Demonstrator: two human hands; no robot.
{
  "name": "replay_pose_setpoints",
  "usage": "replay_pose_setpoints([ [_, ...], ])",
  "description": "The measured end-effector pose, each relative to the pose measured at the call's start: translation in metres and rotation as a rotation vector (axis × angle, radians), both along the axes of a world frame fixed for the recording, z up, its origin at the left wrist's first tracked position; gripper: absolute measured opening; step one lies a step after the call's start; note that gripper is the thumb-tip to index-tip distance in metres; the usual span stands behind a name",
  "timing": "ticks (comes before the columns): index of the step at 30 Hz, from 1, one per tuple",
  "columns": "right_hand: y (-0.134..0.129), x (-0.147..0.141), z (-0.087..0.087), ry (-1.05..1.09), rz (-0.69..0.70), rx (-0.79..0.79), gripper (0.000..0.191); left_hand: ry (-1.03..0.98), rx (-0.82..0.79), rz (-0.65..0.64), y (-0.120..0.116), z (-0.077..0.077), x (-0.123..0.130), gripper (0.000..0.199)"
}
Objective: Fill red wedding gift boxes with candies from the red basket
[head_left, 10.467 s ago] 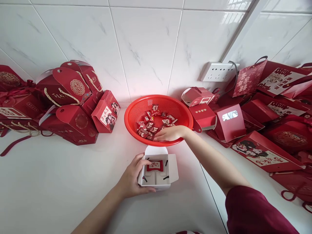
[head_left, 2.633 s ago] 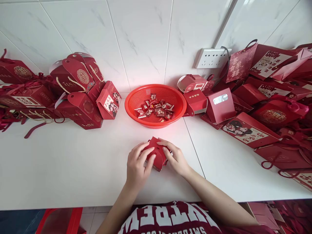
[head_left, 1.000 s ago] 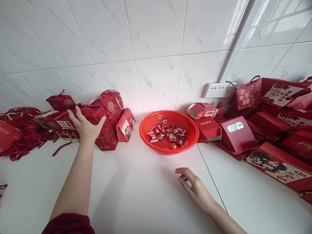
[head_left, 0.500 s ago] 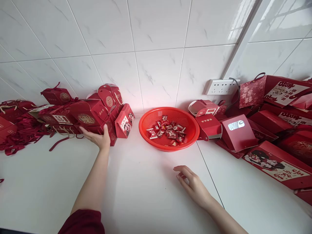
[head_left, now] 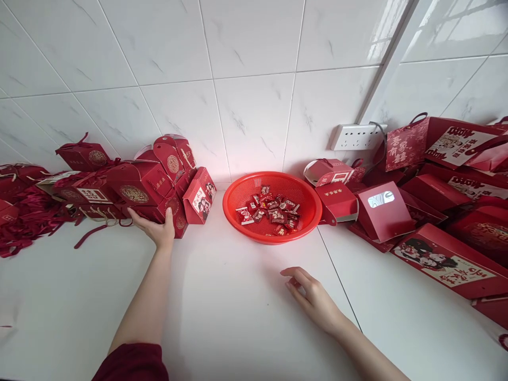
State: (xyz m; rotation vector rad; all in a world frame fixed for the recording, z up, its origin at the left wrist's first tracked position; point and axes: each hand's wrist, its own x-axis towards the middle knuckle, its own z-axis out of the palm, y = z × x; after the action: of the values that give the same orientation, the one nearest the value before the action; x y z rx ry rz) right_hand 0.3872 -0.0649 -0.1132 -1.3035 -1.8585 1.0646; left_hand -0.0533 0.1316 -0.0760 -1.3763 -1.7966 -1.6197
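My left hand [head_left: 155,230] is spread against the lower front of a dark red gift box [head_left: 137,185] with a round gold emblem, at the right end of the left pile. Whether it bears any of the box's weight cannot be told. My right hand [head_left: 304,290] hovers over the white table with loosely curled fingers parted and nothing visible in them. Beyond it sits a red plastic basket [head_left: 273,238] holding several wrapped candies [head_left: 277,216]. A small red box [head_left: 199,197] with a printed couple stands between the left pile and the basket.
Along the tiled wall, more red boxes [head_left: 384,211] are heaped at the right, near a white power strip [head_left: 355,137]. Dark red ribbons [head_left: 32,214] lie tangled at the far left. A pale blurred object [head_left: 7,315] shows at the left edge.
The view has shifted slightly. My left hand remains against the box and my right hand keeps its curled pose. The pale blurred object has appeared at the left edge.
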Motion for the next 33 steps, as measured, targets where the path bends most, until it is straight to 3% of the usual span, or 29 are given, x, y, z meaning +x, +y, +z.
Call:
replay_pose_setpoints([
  [9, 0.001, -0.002, 0.004, 0.004, -0.007, 0.031, 0.023, -0.008, -0.054, -0.036, 0.001, 0.005, 0.002, 0.113],
  [14, 0.007, 0.004, 0.005, 0.007, -0.042, 0.172, 0.025, -0.015, -0.109, -0.082, -0.017, 0.011, 0.013, 0.121],
  [18, 0.020, 0.030, 0.013, -0.086, -0.202, 0.357, 0.026, 0.088, -0.050, -0.050, -0.044, 0.000, 0.033, 0.108],
  [22, 0.042, 0.080, 0.021, -0.214, -0.457, 0.406, 0.027, 0.153, -0.182, -0.234, -0.080, -0.029, 0.054, 0.089],
  [26, 0.076, 0.128, 0.020, -0.308, -0.679, 0.342, 0.037, 0.285, -0.475, -0.548, -0.104, -0.050, 0.067, 0.039],
  [29, 0.102, 0.147, 0.019, -0.344, -0.751, 0.287, 0.045, 0.407, -0.621, -0.732, -0.105, -0.054, 0.071, 0.035],
  [33, 0.118, 0.155, 0.033, -0.364, -0.776, 0.305, 0.042, 0.455, -0.729, -0.753, -0.098, -0.054, 0.069, 0.042],
])
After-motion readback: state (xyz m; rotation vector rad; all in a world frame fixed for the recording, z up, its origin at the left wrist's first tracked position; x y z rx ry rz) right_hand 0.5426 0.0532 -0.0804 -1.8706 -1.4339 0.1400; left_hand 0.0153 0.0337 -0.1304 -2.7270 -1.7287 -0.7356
